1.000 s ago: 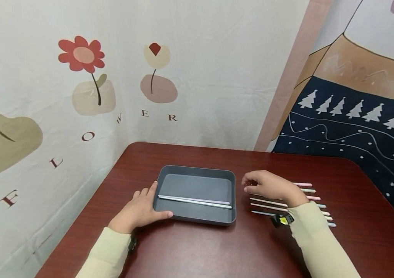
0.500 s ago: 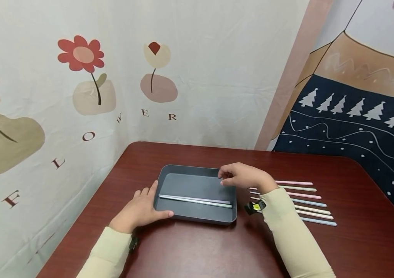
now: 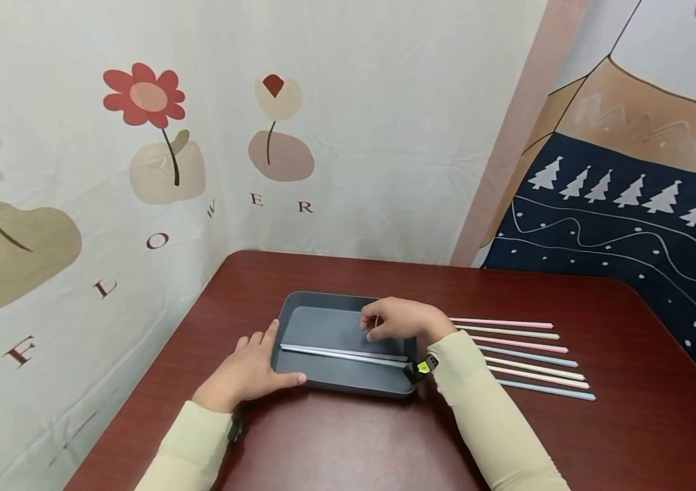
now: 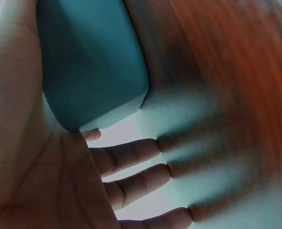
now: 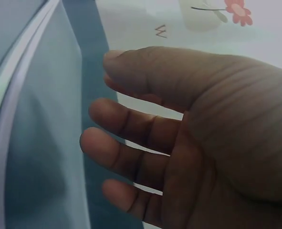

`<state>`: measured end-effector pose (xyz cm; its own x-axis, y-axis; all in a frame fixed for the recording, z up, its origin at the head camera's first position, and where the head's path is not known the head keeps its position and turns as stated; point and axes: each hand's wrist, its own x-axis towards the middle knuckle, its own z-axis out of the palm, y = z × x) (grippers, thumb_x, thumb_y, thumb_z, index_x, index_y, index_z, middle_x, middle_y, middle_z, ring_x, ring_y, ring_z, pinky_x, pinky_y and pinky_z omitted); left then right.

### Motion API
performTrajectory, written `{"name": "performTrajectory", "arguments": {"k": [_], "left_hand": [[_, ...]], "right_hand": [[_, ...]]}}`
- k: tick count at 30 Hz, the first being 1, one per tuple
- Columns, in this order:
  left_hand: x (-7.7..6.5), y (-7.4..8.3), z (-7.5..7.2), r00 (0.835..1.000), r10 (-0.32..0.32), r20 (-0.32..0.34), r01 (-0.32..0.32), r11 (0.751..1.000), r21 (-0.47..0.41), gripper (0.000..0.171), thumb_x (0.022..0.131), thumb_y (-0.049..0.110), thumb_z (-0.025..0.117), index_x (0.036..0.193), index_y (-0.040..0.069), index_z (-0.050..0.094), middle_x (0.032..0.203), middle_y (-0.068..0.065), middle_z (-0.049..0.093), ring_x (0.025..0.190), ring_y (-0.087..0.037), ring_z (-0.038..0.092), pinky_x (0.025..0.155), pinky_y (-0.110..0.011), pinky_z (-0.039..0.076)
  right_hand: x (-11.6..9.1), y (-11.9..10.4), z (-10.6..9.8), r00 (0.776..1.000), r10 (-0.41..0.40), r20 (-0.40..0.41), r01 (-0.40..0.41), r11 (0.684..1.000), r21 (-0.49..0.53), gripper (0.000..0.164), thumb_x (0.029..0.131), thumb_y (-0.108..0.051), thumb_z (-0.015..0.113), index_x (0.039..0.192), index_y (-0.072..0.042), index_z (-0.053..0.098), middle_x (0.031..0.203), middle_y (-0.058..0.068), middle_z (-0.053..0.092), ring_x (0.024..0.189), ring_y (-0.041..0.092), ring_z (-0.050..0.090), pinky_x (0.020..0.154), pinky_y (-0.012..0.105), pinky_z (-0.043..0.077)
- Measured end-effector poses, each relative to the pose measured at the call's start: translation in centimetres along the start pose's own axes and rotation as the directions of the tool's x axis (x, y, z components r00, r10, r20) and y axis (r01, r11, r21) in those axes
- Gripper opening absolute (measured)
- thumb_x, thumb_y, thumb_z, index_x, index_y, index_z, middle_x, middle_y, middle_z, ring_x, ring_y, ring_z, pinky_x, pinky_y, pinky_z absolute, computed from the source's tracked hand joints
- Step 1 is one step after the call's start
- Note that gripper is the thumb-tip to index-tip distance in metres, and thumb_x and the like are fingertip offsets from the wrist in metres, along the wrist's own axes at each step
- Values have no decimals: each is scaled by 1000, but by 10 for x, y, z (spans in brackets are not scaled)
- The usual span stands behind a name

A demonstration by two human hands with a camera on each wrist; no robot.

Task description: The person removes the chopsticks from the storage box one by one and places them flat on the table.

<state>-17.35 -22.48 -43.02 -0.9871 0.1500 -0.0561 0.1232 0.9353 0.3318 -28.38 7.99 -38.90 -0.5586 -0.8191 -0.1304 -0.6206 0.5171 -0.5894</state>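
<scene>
My left hand [image 3: 248,368] rests at the left end of a grey rectangular tray [image 3: 360,389], its thumb on the near rim and its fingers straight along the side. In the left wrist view the palm lies beside the tray's corner [image 4: 95,67]. Over the tray's right half hovers my right hand [image 3: 397,319], fingers loosely bent. The right wrist view shows the fingers [image 5: 114,148] slightly curled, with nothing visible between them and the thumb. Two pale chopsticks [image 3: 335,352], one lavender and one greenish, lie side by side in the tray; the right wrist partly covers their right ends.
Several pastel chopsticks [image 3: 525,354] in pink, green, blue and cream lie in a spaced row on the dark red table [image 3: 323,443], right of the tray. The right forearm covers some of their left ends. A printed curtain [image 3: 372,150] hangs behind the table.
My right hand has moved left from above the row of chopsticks to over the tray, uncovering more of the row. The left hand, tray and chopsticks stay in place.
</scene>
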Motion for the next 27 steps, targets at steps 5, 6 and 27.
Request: {"name": "performTrajectory", "arguments": {"k": [5, 6, 27], "left_hand": [[0, 0, 1, 1000, -14, 10, 14, 1000, 2, 132, 66, 81, 69, 156, -2, 20, 138, -26, 47, 122, -43, 41, 93, -52, 46], [-1, 0, 2, 1000, -14, 8, 14, 1000, 3, 132, 66, 81, 69, 156, -2, 20, 137, -26, 48, 121, -43, 42, 93, -52, 46], [1, 0, 1, 999, -32, 15, 32, 999, 15, 131, 66, 82, 68, 156, -2, 21, 136, -23, 49, 116, -39, 43, 89, -50, 47]], "right_hand": [[14, -2, 9, 998, -8, 56, 8, 1000, -7, 10, 91, -5, 66, 101, -9, 66, 92, -7, 60, 85, 11, 55, 74, 29, 47], [17, -2, 12, 998, -4, 65, 5, 1000, -8, 11, 91, -5, 67, 101, -10, 66, 92, -7, 60, 84, 11, 55, 74, 29, 46], [42, -3, 36, 996, 29, 80, -25, 998, -55, 13, 93, -6, 67, 93, -19, 66, 79, -6, 57, 70, 9, 50, 66, 26, 43]]}}
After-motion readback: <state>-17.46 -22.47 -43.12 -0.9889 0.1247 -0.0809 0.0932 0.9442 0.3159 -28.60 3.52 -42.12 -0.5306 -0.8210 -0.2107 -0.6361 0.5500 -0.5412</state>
